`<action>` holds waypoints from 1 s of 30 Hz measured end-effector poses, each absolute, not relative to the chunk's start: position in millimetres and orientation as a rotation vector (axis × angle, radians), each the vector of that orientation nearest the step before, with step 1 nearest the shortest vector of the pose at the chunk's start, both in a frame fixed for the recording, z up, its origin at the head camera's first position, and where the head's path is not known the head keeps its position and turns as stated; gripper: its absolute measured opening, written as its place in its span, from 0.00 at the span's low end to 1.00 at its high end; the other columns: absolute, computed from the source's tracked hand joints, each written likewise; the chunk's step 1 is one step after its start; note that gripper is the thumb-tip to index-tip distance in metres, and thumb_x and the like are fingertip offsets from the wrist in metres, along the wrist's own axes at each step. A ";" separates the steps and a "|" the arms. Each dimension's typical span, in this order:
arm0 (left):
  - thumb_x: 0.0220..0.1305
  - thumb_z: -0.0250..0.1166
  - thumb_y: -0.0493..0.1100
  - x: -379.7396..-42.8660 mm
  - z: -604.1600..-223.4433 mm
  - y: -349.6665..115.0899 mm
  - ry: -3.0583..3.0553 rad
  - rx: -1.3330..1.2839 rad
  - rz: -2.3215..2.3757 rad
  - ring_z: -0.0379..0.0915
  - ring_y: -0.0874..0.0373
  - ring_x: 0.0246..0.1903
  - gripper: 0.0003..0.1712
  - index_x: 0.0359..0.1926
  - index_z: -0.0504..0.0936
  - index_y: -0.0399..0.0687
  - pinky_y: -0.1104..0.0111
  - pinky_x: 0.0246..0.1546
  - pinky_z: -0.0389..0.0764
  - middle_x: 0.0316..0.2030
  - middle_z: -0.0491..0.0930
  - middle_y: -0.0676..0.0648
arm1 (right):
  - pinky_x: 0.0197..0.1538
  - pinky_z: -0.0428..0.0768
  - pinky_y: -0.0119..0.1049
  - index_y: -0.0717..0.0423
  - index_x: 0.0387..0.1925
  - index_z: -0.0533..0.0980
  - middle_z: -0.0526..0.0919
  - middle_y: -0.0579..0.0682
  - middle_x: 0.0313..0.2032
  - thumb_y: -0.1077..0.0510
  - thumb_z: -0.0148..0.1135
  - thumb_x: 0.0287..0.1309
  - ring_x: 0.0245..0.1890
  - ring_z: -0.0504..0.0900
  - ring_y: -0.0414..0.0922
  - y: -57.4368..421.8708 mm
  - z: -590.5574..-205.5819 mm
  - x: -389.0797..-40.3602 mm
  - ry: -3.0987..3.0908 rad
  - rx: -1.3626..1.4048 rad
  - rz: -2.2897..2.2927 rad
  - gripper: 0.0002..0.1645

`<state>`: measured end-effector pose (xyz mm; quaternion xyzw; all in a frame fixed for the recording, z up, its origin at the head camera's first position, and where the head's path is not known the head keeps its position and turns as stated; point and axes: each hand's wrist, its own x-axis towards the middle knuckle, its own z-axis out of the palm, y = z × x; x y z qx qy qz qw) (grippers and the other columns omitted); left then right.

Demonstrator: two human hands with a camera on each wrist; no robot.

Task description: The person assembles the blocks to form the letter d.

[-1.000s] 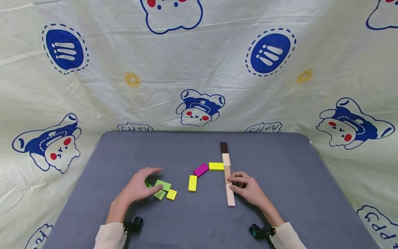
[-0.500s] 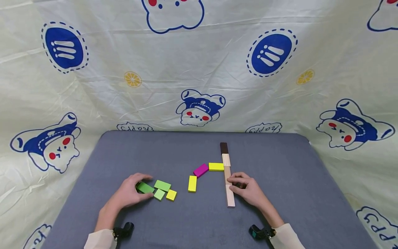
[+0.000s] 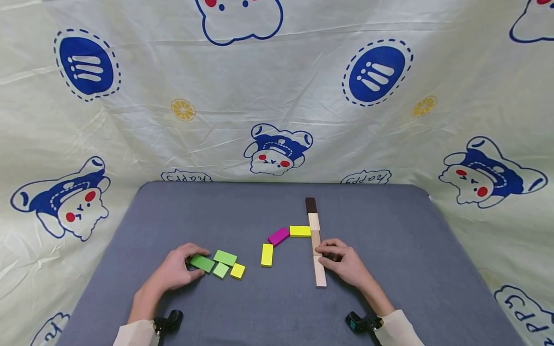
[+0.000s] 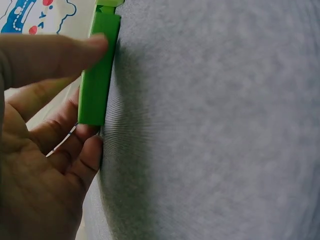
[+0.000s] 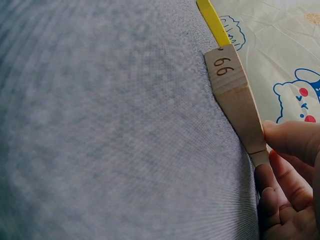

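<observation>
In the head view my left hand curves round the left end of a green block lying flat on the table, thumb at its near edge and fingers at its far edge. The left wrist view shows the thumb overlapping the green block's face. Touching its right end are a smaller light green block and another green block; a small yellow block lies beside them. My right hand rests its thumb and fingertips at the right edge of a row of wooden blocks, near a joint.
A dark brown block tops the wooden row. Joining that row from the left is a yellow block, then a magenta block and an upright-turned yellow block. A printed white sheet hangs behind the grey table.
My left hand has drawn back to the left, from over the green blocks to round the leftmost one, with its thumb and fingers closer together. The right hand stays where it was.
</observation>
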<state>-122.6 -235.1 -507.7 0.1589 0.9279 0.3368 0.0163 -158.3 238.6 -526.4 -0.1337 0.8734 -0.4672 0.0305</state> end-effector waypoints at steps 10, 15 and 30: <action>0.54 0.77 0.36 -120.0 -504.5 -235.9 2.909 0.515 1.073 0.80 0.56 0.44 0.18 0.47 0.89 0.49 0.61 0.46 0.80 0.45 0.84 0.52 | 0.40 0.75 0.31 0.52 0.48 0.88 0.84 0.51 0.51 0.59 0.72 0.61 0.44 0.79 0.46 237.9 -527.7 -158.7 2.700 -0.420 -1.438 0.13; 0.52 0.78 0.34 -118.6 -496.5 -234.2 2.942 0.553 1.175 0.79 0.60 0.42 0.19 0.48 0.88 0.47 0.64 0.44 0.80 0.44 0.86 0.52 | 0.40 0.74 0.31 0.52 0.48 0.88 0.84 0.52 0.52 0.59 0.72 0.61 0.44 0.79 0.46 237.7 -527.1 -158.7 2.696 -0.416 -1.440 0.13; 0.55 0.77 0.36 -124.8 -483.0 -199.1 2.860 0.656 1.186 0.79 0.56 0.49 0.19 0.48 0.89 0.57 0.56 0.51 0.80 0.47 0.83 0.55 | 0.39 0.74 0.31 0.54 0.48 0.88 0.83 0.53 0.52 0.60 0.72 0.61 0.44 0.79 0.48 237.8 -527.9 -159.1 2.711 -0.412 -1.441 0.13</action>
